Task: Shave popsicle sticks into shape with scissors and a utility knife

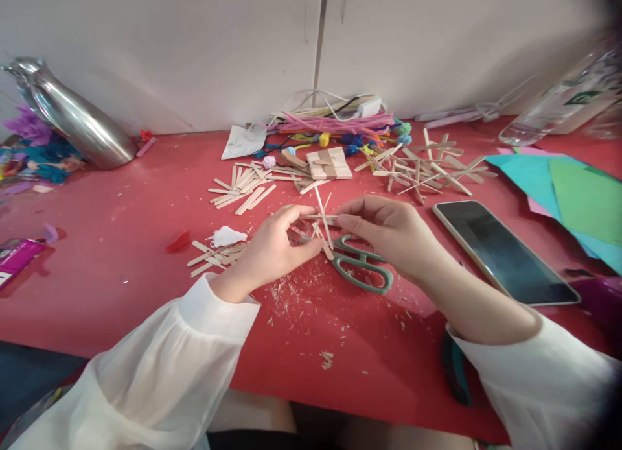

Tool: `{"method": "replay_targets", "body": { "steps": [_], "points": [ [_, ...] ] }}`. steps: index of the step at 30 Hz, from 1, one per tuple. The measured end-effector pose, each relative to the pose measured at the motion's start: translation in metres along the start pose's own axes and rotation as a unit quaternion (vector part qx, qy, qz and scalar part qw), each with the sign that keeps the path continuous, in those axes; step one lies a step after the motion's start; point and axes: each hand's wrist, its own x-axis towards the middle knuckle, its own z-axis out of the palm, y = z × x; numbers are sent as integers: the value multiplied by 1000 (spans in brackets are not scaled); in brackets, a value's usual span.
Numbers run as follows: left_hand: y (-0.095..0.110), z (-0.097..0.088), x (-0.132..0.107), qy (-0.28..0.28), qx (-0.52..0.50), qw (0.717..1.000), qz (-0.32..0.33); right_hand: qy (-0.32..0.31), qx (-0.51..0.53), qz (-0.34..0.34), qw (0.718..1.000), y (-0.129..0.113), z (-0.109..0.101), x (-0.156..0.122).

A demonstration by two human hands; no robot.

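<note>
My left hand point(272, 246) and my right hand point(383, 229) meet over the red table point(121, 197), both pinching a small star of thin crossed wooden sticks point(322, 220). The left fingers close on its left side, the right thumb and forefinger on its right end. Green-handled scissors point(362, 263) lie flat just under my right hand. Wood shavings point(291, 291) are scattered below the hands.
Loose flat sticks point(243, 189) and a stack point(330, 163) lie behind, finished stick stars point(427, 168) to the right. A phone point(503, 252), coloured paper point(568, 190), pipe cleaners point(340, 122), a steel jug point(78, 119) and a clear bottle point(558, 103) ring the table.
</note>
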Motion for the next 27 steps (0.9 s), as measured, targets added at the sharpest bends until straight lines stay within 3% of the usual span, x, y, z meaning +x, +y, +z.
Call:
{"method": "replay_targets", "body": {
  "steps": [6,12,19,23,27],
  "points": [
    [-2,-1,-1,-27,28,999,35,-24,-113,-74,990,-3,7,-4],
    [-2,-2,0,-41,87,992,78,-8,-243,-163,956,-3,8,-4],
    [-1,-1,0,-43,101,991,80,-10,-270,-166,948,-2,11,-5],
    [-4,0,1,-51,39,997,43,-20,-254,-170,952,-1,11,-6],
    [-9,-1,5,-78,-129,987,-51,-30,-228,-176,957,0,7,-4]
  ]
}}
